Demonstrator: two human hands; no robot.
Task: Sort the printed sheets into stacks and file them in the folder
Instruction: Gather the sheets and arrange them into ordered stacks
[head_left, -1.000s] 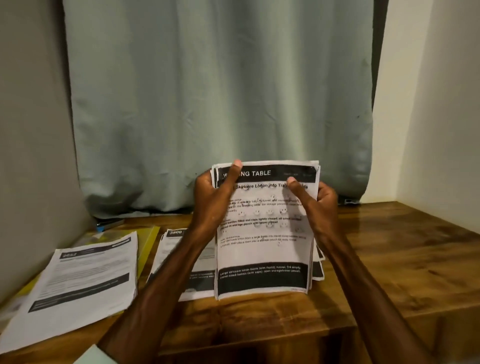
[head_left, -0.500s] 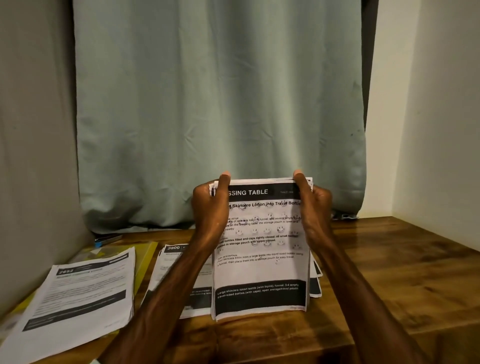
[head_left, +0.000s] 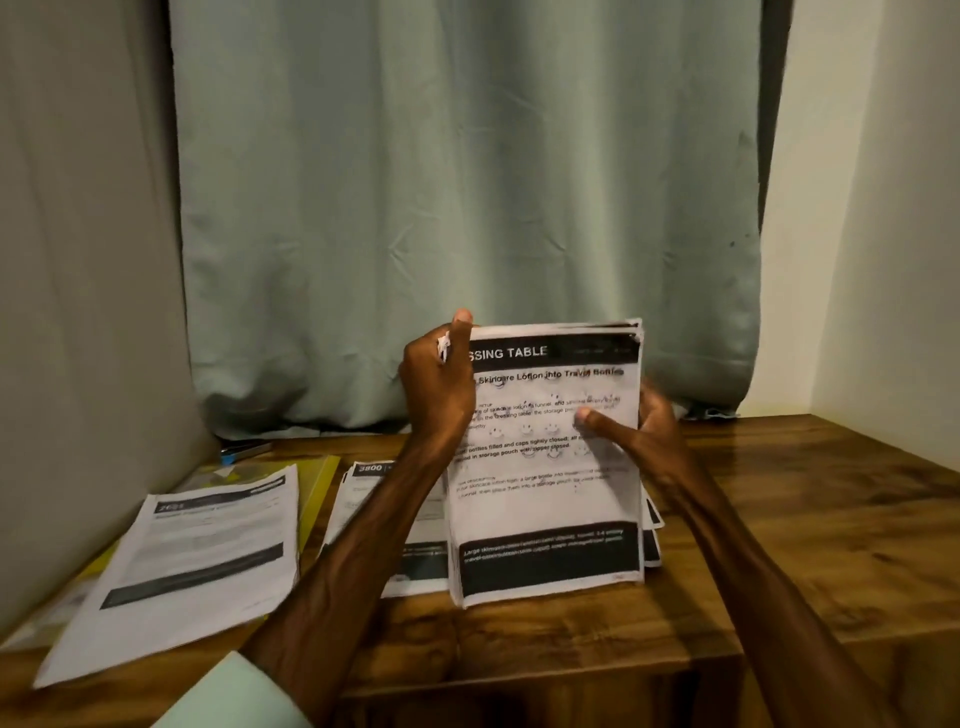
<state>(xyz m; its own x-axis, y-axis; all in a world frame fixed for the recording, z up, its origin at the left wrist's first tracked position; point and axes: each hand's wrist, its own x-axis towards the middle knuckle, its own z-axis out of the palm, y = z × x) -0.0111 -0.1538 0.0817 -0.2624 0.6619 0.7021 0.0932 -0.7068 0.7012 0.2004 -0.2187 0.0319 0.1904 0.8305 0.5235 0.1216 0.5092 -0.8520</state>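
Your right hand has slid down the upright sheaf of white, black-banded printed sheets. By the look of it you're squaring up, not filing yet.

Your left hand pinches the top-left corner, thumb up. The right, at the top corner half a second ago, now clamps mid-edge, thumb across the front page. The sheaf stands between both hands, its bottom edge seemingly on the brown wooden table. The yellow plastic folder lies well off to your left.
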